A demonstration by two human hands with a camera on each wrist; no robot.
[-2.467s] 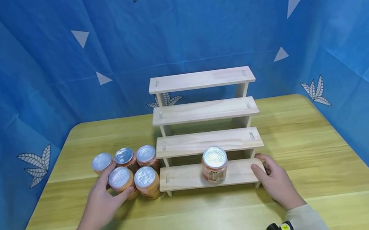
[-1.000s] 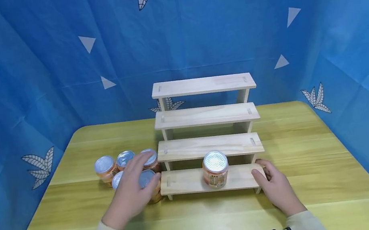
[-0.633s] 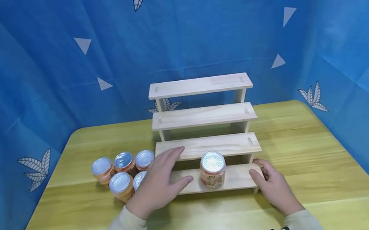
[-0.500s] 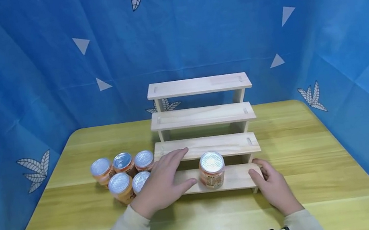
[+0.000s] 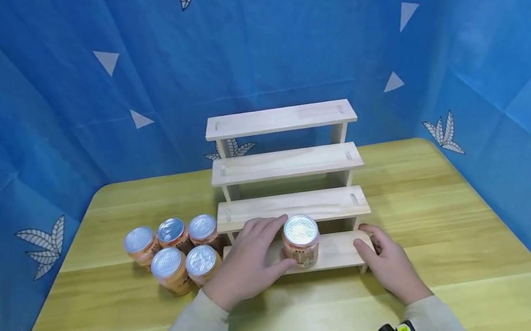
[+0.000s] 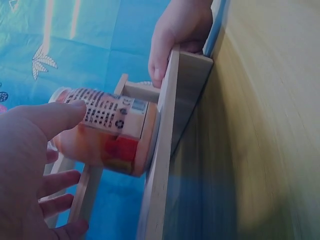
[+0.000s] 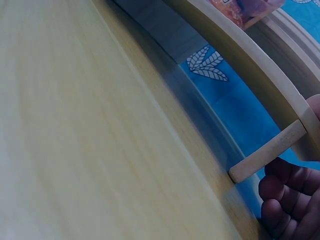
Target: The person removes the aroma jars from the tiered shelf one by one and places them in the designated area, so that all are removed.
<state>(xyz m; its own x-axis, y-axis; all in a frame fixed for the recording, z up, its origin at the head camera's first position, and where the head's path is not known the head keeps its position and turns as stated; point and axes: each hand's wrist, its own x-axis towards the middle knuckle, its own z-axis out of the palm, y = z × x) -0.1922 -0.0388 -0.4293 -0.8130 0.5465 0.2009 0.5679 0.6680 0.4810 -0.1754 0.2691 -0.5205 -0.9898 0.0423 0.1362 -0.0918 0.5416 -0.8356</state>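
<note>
A four-step wooden shelf (image 5: 279, 119) stands mid-table. On its lowest step sits one jar (image 5: 301, 240) with a silver lid and an orange label. My left hand (image 5: 247, 262) is at the jar's left side. Its thumb (image 6: 50, 117) touches the jar (image 6: 112, 132) on the label, and its straight fingers spread behind the jar. My right hand (image 5: 387, 262) grips the right end of the lowest step, with the right hand (image 6: 175, 30) curled over the board's edge. The right wrist view shows its fingers (image 7: 290, 200) beside the shelf's leg (image 7: 267, 152).
Several more silver-lidded jars (image 5: 174, 251) stand in a cluster on the yellow wooden table (image 5: 447, 275), just left of the shelf. Blue patterned cloth (image 5: 24, 112) walls in the table at the back and both sides. The shelf's upper three steps are bare.
My left hand has left the cluster of jars and moved right along the lowest step to the lone jar, which its thumb now touches. My right hand has stayed on the shelf's end.
</note>
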